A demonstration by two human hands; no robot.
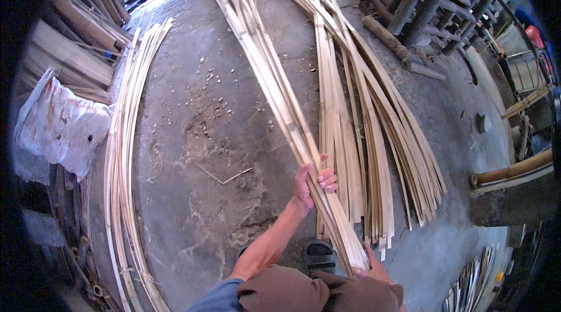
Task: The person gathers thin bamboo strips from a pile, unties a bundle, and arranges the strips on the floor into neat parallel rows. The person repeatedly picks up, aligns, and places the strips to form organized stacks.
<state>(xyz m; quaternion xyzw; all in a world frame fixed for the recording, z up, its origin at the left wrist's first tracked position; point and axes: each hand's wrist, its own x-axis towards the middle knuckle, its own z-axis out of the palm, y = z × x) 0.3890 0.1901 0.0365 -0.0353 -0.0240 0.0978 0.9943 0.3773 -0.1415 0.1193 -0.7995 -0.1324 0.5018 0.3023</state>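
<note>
Bamboo strips (280, 101) in a bundle run from lower centre to top centre, gripped at the near end by the right hand (369, 266) and midway by the left hand (312, 186). More split bamboo (374, 136) lies on the concrete floor (198, 136) beyond; thin curved slats (125, 154) lie left.

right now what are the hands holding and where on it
Both grip one bundle of bamboo strips near its close end: the left hand wraps around it a little way up, the right hand at the very end.
</note>
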